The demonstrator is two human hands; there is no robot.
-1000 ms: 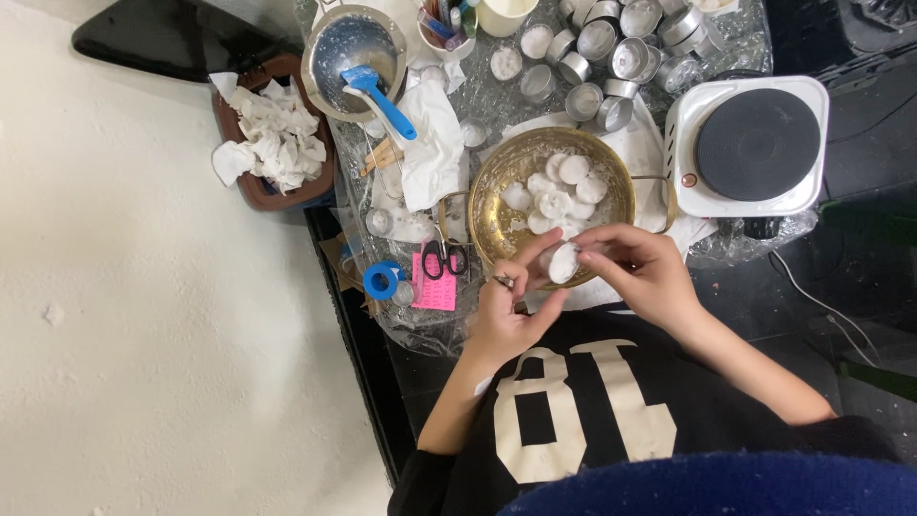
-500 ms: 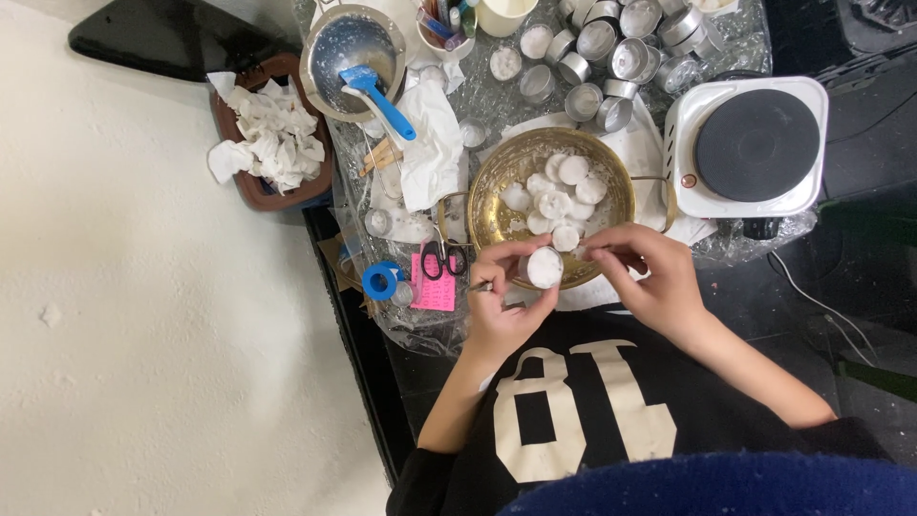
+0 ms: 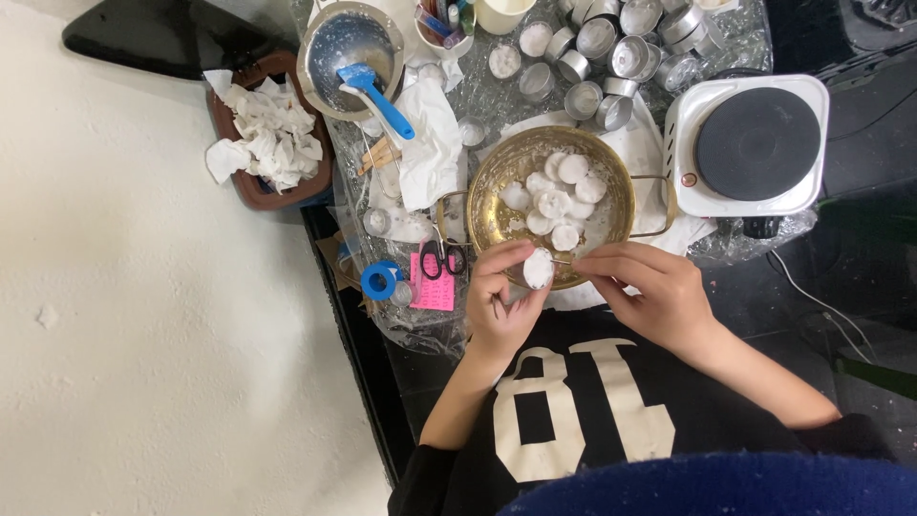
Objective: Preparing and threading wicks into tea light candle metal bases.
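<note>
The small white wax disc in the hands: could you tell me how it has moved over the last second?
The small white wax disc sank slightly toward the brass bowl's near rim, held by the left hand; the right hand remains pinched beside it. Everything on the table stayed put.

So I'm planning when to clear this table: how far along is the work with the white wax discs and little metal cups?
Done: several wax discs already lie in the brass bowl. In hand: the left hand holds one disc while the right hand works at it, fingertips pinched at its edge. Left: a cluster of metal cups sits behind the bowl, one or two with white filling; the rest are too small to judge.
</note>
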